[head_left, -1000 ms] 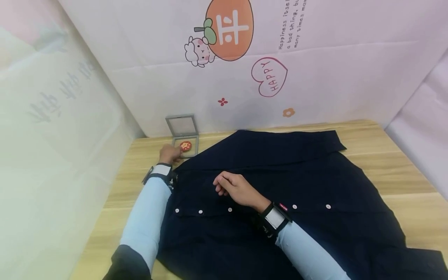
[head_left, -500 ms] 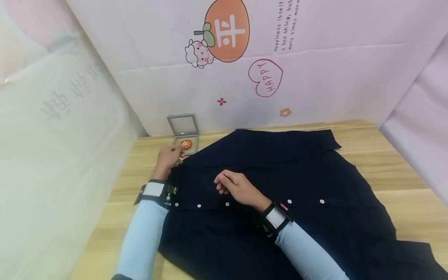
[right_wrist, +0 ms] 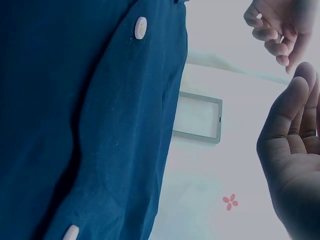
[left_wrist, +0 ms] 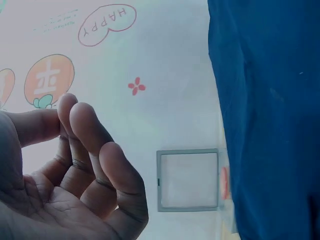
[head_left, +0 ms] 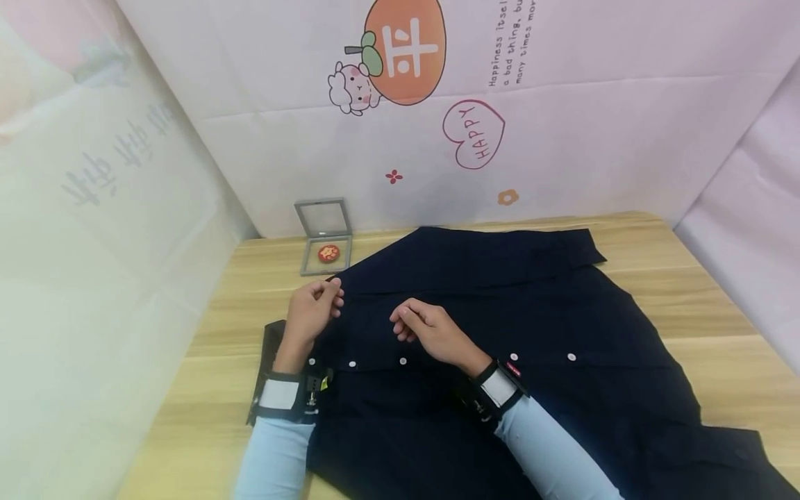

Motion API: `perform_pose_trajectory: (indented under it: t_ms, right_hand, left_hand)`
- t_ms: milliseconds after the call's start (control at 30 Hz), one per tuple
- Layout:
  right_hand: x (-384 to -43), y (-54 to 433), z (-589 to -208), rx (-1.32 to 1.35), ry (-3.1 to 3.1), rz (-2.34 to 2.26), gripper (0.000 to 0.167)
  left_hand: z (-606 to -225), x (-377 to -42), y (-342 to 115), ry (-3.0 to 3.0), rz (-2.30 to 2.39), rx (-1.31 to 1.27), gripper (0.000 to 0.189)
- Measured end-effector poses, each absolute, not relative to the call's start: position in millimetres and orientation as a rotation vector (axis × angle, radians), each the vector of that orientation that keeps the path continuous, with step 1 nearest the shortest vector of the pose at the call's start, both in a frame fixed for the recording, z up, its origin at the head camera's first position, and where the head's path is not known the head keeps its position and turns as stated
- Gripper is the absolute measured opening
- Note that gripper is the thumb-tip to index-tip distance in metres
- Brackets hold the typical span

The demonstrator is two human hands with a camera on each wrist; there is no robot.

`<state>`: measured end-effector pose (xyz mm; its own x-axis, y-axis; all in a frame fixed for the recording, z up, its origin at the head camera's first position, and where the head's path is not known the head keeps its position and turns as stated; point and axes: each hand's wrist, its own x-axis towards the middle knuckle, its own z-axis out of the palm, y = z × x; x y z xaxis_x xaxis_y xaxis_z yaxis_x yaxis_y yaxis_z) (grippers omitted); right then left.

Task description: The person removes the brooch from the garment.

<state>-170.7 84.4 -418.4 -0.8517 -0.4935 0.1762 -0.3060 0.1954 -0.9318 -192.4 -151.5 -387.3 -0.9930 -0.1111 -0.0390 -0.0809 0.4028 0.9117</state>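
A dark navy buttoned shirt (head_left: 475,312) lies spread over the table, white buttons along its placket. My left hand (head_left: 312,309) hovers above the shirt's left part, fingers loosely curled and thumb near the fingertips; nothing shows between them in the left wrist view. To its right, my right hand (head_left: 431,330) is over the shirt's middle, its fingers loosely bent and holding nothing. Just beyond the left hand stands a clear square case (head_left: 303,264) with a grey frame, its lid (head_left: 323,218) raised. Inside lies a round red piece (head_left: 328,253) with a gold pattern.
The wood-grain table (head_left: 250,278) shows around the shirt. At its back rises a white printed sheet (head_left: 262,167), and another pale sheet (head_left: 125,292) stands along the left side. The case's lid leans close to the back sheet.
My left hand has drawn back from the red piece and the case, toward me and slightly right. The piece stays in the case. My right hand has barely moved.
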Motion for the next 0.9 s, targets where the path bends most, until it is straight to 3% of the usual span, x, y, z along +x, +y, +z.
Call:
perform_pose_trajectory:
  t_ms: [300,700,900]
  right_hand:
    - [-170,89,-422,-0.746,2.323,-1.733,0.032]
    - [-157,117,-420,-0.668,2.549,-1.654,0.027]
    - [-153,135,-422,-0.583,2.656,-1.658,0.026]
  left_hand:
    - [-398,-184,-137,-2.581,-1.732,0.183,0.039]
    - [-414,-151,-81,-2.721,-1.335,-0.221,0.026]
    - [-416,-142,-77,-2.715,-1.194,-0.266,0.023]
